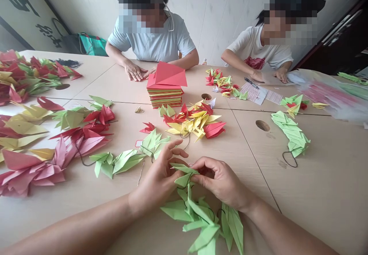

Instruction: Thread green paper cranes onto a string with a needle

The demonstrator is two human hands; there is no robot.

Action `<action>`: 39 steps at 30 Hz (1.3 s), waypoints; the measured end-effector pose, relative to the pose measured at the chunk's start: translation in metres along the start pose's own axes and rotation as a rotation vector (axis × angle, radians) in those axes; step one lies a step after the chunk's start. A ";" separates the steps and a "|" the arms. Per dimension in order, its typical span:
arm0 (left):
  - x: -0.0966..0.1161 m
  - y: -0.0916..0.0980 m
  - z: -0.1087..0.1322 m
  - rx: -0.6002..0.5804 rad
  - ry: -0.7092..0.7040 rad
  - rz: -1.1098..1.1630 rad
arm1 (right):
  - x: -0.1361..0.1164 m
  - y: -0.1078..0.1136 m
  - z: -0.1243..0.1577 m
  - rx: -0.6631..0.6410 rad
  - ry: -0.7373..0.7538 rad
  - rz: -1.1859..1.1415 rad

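Between my hands is a green folded-paper crane [184, 179] on a dark cord. My right hand [222, 178] pinches its edge between thumb and forefinger. My left hand [161, 178] holds its other side by thumb and finger, the remaining fingers raised and curved. More green paper cranes [201, 224] on the same dark cord hang in a bunch below, close to my body. Another strung row of green cranes [128, 161] lies on the table beyond my left forearm. Red and yellow cranes [198, 120] lie in a loose heap just past my hands.
A stack of coloured paper squares [165, 96] stands at the table's middle. Pink and yellow cranes [31, 170] cover the left side, with a larger heap [23, 74] behind. A green strung row [290, 132] lies right, near a cable hole [262, 125]. Two people sit opposite, their hands on the table.
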State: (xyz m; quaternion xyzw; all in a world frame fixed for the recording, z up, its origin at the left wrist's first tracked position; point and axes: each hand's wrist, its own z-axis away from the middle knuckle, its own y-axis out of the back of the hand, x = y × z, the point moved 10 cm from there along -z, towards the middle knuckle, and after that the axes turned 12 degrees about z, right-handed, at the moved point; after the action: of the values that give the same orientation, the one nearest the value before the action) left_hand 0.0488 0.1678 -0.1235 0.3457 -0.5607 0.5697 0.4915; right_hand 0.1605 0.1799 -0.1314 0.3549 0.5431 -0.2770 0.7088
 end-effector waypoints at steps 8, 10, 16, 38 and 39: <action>-0.013 -0.016 0.004 -0.169 0.151 0.274 | 0.002 0.019 -0.002 0.133 0.001 -0.198; -0.015 -0.018 0.003 -0.189 0.147 0.279 | 0.003 0.022 -0.001 0.149 -0.003 -0.201; -0.008 -0.011 -0.001 -0.152 0.095 0.268 | 0.009 0.027 -0.003 0.170 -0.041 -0.171; -0.038 -0.019 0.006 -0.152 0.396 0.142 | -0.007 0.040 0.005 0.348 0.094 0.173; -0.032 -0.018 0.004 -0.158 0.324 0.069 | -0.007 0.040 0.005 0.352 0.094 0.183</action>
State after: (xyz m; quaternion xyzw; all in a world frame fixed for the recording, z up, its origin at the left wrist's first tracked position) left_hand 0.0739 0.1564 -0.1478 0.1903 -0.5285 0.5888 0.5812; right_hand 0.1931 0.1997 -0.1160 0.5335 0.4844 -0.2853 0.6319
